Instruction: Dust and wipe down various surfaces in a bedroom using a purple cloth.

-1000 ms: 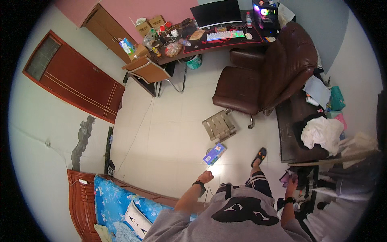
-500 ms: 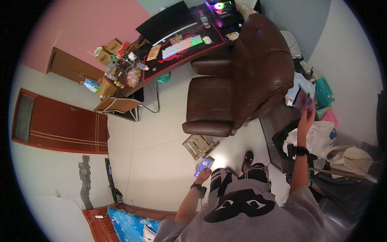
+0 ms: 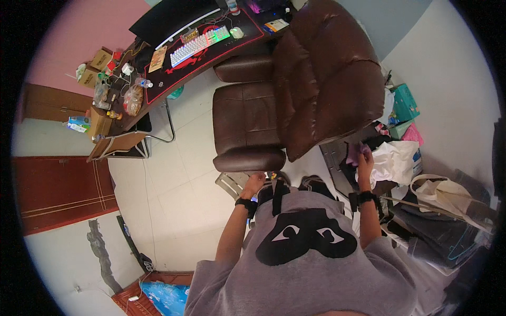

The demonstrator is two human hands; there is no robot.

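Observation:
My right hand [image 3: 363,160] is raised to the right of a big brown leather recliner [image 3: 295,89] and is closed on a small purple item [image 3: 353,154], above a dark pile of clothes. My left hand [image 3: 254,185] hangs low with its fingers curled, just below the recliner's padded footrest [image 3: 247,158]; nothing shows in it. A black band sits on each wrist. A bit of something blue [image 3: 255,199] peeks out under my left wrist. My grey shirt with a black print fills the lower middle.
Behind the recliner stands a desk [image 3: 174,79] with a lit keyboard [image 3: 200,45], a curved monitor [image 3: 168,21] and clutter. A wooden folding chair [image 3: 118,145] is on the left and a red-brown door [image 3: 58,189] beyond it. Bags, boxes and a white sack [image 3: 395,160] crowd the right side.
My view has swung toward the recliner, which now looms close. My right hand has dropped from beside the chair's top to the clothes pile. My left hand stays low by the footrest.

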